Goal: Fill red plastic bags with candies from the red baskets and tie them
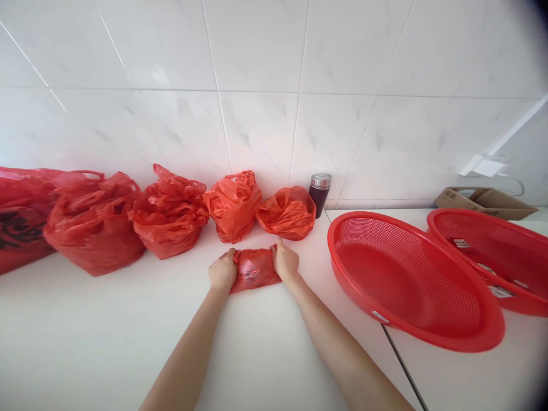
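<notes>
Both my hands grip a small red plastic bag point(256, 270) at the middle of the white table. My left hand point(223, 270) is closed round its left upper corner, and my right hand point(285, 261) pinches the right upper corner. The bag is stretched between them, with something shiny and dark showing through its thin film; I cannot make out what. Just behind it sits a crumpled red plastic bag point(287, 214), and left of that stands a bunched red bag point(235, 205).
More red bags, such as a large one point(96, 228) and a looser one point(169, 220), line the tiled wall at left. A dark flask point(319, 197) stands behind. Right are two red plastic baskets point(385, 274) point(492, 240) and a cardboard box point(483, 202).
</notes>
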Tool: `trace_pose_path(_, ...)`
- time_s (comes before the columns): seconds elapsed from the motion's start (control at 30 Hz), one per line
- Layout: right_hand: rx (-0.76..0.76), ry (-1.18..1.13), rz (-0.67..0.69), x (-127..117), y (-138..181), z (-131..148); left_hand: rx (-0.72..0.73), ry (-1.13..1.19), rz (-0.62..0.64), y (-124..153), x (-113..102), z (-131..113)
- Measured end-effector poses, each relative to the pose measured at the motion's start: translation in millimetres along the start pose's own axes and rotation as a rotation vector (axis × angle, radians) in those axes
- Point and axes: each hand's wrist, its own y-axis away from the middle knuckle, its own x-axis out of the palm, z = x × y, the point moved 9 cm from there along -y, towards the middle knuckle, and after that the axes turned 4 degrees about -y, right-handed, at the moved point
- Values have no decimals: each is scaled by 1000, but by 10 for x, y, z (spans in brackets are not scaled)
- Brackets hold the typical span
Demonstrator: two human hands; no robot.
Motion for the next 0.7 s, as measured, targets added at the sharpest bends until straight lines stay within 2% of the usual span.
trace_pose_path(0.3, 63, -139, -121, -120, 45, -149, 7, 82, -10, 184, -67, 87)
trace_pose_path(0.53, 97, -370, -212, -227, 16, -316, -29, 304, -24, 668, -220, 333)
trace_pose_path(0.7, 94, -518, -198, -184, 25, -349, -53, 472, 28, 951, -290, 342)
